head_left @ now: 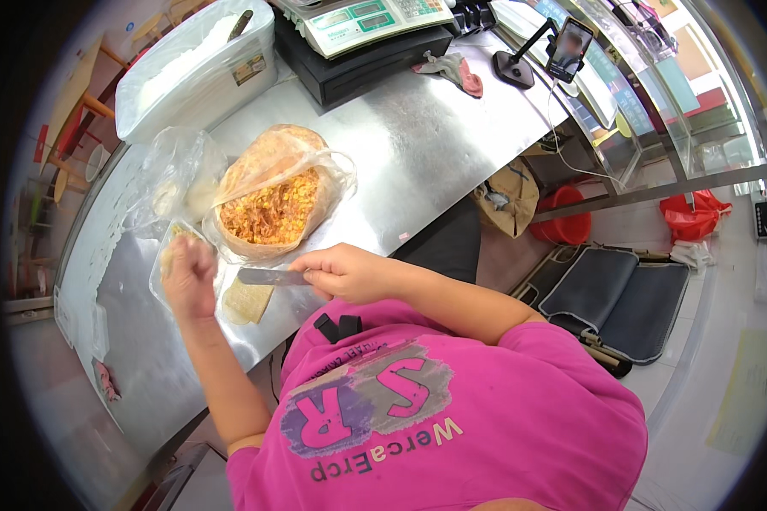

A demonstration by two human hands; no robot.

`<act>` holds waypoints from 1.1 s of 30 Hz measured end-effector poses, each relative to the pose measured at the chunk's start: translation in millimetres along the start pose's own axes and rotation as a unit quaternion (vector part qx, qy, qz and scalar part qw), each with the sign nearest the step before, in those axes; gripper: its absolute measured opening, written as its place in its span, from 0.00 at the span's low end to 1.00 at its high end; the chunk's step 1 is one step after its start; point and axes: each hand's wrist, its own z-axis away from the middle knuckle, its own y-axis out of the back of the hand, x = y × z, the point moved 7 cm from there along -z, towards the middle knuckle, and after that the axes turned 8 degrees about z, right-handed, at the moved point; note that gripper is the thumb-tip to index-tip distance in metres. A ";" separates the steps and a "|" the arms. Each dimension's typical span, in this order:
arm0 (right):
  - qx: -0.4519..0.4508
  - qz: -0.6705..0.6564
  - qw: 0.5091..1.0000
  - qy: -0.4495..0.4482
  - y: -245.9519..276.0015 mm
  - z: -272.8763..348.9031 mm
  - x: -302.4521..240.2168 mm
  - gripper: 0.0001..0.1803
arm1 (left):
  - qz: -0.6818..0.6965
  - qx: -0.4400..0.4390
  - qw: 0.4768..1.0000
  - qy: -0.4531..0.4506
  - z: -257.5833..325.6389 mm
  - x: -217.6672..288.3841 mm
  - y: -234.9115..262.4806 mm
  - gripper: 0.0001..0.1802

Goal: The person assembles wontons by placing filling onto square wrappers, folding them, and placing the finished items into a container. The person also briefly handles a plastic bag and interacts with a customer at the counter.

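Observation:
My right hand (343,272) is closed around the handle of a flat metal spatula (268,277), its blade pointing left. Just below the blade, a pale thin sheet of dough (247,303) lies near the table's front edge. My left hand (189,274) is over a clear plastic tray (157,271); its fingers look bent but are smeared by motion, and I cannot make out what they hold. Behind both hands, an open plastic bag (285,146) contains a yellow and reddish-brown filling (268,209) with corn kernels. Crumpled clear plastic (172,170) with something pale inside sits left of it.
A white lined tub (256,72) of white powder stands at the back left. Beside it a scale (362,21) rests on a black box (366,68). A cloth (456,72) and a phone on a stand (568,49) are farther right on the metal table (400,136).

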 end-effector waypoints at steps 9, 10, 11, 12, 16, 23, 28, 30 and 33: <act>0.057 0.018 0.998 -0.037 26.5 0.1 27.5 0.16 | -0.641 0.258 0.712 -0.125 -15.5 80.1 160.8 0.17; 0.057 0.032 0.997 -0.042 26.5 0.3 25.9 0.16 | -0.729 0.244 0.626 -0.131 -18.1 85.5 164.3 0.18; 0.060 0.037 0.997 -0.041 26.8 0.3 26.6 0.16 | -0.762 0.206 0.598 -0.137 -20.8 82.6 159.3 0.19; 0.062 0.042 0.996 -0.040 27.0 0.2 28.7 0.16 | -0.793 0.167 0.568 -0.144 -21.9 79.7 154.4 0.21; 0.089 0.052 0.994 -0.032 35.8 4.1 32.7 0.17 | -0.818 0.148 0.502 -0.240 -3.7 67.8 123.0 0.23; 0.104 0.047 0.991 -0.073 53.2 9.7 44.5 0.16 | -0.726 -0.054 0.657 -0.195 52.7 -29.1 82.4 0.13; 0.117 0.075 0.989 -0.044 49.7 8.3 37.2 0.16 | -0.716 -0.053 0.680 -0.148 63.6 -48.6 85.0 0.17; 0.125 0.076 0.988 -0.047 50.8 9.1 41.1 0.16 | -0.711 -0.075 0.680 -0.165 63.6 -49.1 73.9 0.16; 0.119 0.078 0.987 -0.067 51.6 13.3 48.0 0.16 | -0.709 -0.091 0.678 -0.171 65.4 -55.9 63.1 0.14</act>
